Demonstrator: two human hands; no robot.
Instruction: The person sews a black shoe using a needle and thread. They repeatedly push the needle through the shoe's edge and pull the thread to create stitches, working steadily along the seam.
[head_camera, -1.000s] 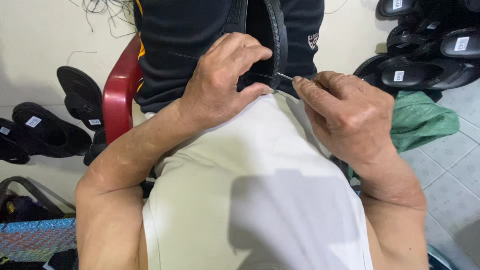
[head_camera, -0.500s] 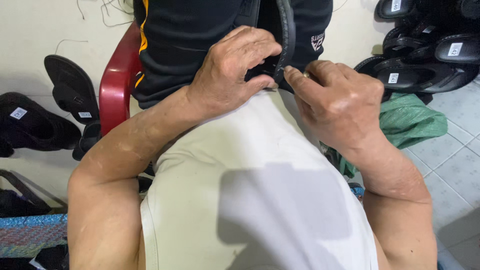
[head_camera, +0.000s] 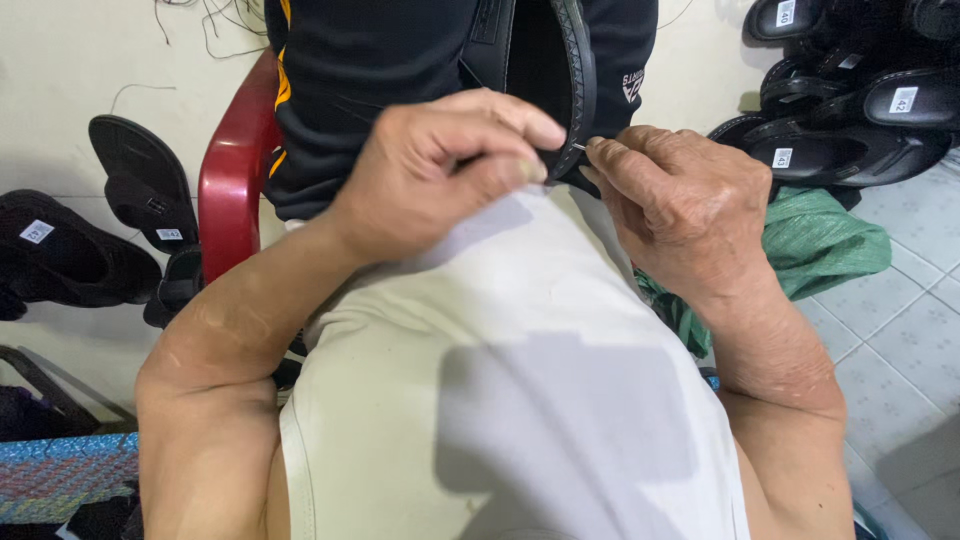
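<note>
left hand (head_camera: 440, 175): curled over the edge of a black sandal (head_camera: 560, 70), fingers (head_camera: 500, 120) bent and closed on the sole's rim, thumb pressed against it from below.
right hand (head_camera: 680, 205): just beside the left, fingers (head_camera: 625, 160) pinched shut on a thin metal needle (head_camera: 579, 146); only the needle's short bright tip visible between fingertips and sole.
black sandal: held upright at chest height, above the white-clothed knee, edge-on to the camera, ridged sole rim facing right; touching both hands at its lower end.
needle: set against the sandal's rim where the two hands meet; whether it pierces the sole, cannot tell.
white garment (head_camera: 520, 400): stretched over the lap under both forearms, filling the lower middle of the view.
black jersey (head_camera: 400, 70): dark cloth with an orange stripe behind the sandal, worn by a person seated opposite.
red chair (head_camera: 235, 180): plastic back showing left of the black jersey, near the left forearm.
pile of black sandals (head_camera: 850, 100): heaped at upper right on the floor, small white size tags on the footbeds, well apart from the hands.
loose sandals (head_camera: 90, 240): a few more black ones lying at left by the wall.
green sack (head_camera: 820, 245): crumpled woven cloth under the right wrist side, on the tiled floor (head_camera: 900, 330).
woven mat (head_camera: 60, 475): coloured patch at lower left corner.
</note>
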